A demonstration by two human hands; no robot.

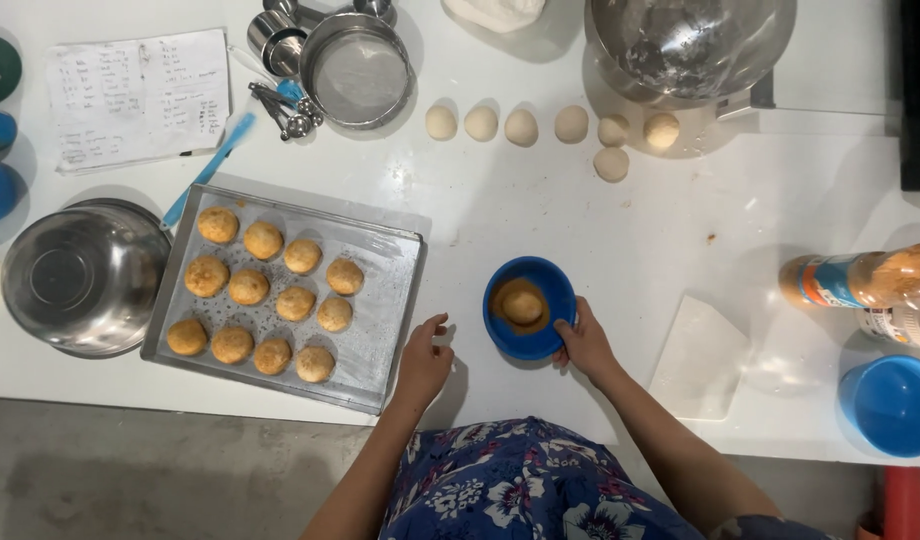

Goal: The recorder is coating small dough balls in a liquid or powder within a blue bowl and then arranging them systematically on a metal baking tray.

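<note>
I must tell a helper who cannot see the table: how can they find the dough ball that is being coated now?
On the white table, find the small blue bowl right of the baking tray; the right hand touches its rim. The dough ball lies inside it on brown crumbs. It alone sits in a bowl; the others lie on the tray or table.

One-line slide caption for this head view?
Right hand steadies a blue bowl holding a crumb-coated dough ball; left hand rests beside the tray.

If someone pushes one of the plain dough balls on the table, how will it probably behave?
A plain dough ball looks round, so it would probably roll. It seems soft and may dent under fingers. The white table looks floured near the balls, so it likely won't stick.
</note>
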